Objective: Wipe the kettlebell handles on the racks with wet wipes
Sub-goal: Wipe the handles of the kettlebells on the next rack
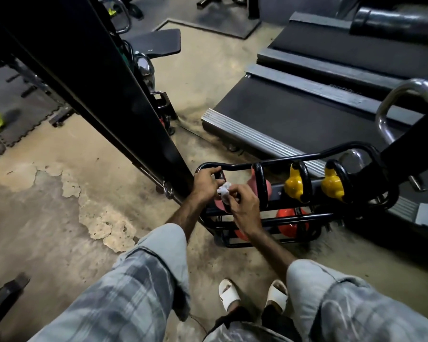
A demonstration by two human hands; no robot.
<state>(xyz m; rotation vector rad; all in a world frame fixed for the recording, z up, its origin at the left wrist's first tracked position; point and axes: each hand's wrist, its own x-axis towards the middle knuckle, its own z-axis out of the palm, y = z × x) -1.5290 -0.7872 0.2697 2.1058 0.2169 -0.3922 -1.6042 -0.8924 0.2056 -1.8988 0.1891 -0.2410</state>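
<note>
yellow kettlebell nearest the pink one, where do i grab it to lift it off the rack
Probably by the black handle loop at its top, coming from above: the yellow kettlebell stands upright with the loop uppermost, while its rounded body sits low between the rack's rails.

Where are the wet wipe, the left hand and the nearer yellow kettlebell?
wet wipe (pixel 224 190): head view, on its crumpled white middle.
left hand (pixel 206 184): head view, on the back of the hand.
nearer yellow kettlebell (pixel 292 185): head view, on its yellow body.

The left hand (pixel 205 185) grips a black kettlebell handle (pixel 220 174) on the rack (pixel 269 219). The right hand (pixel 244 204) pinches a white wipe (pixel 224 191) beside it.
</note>
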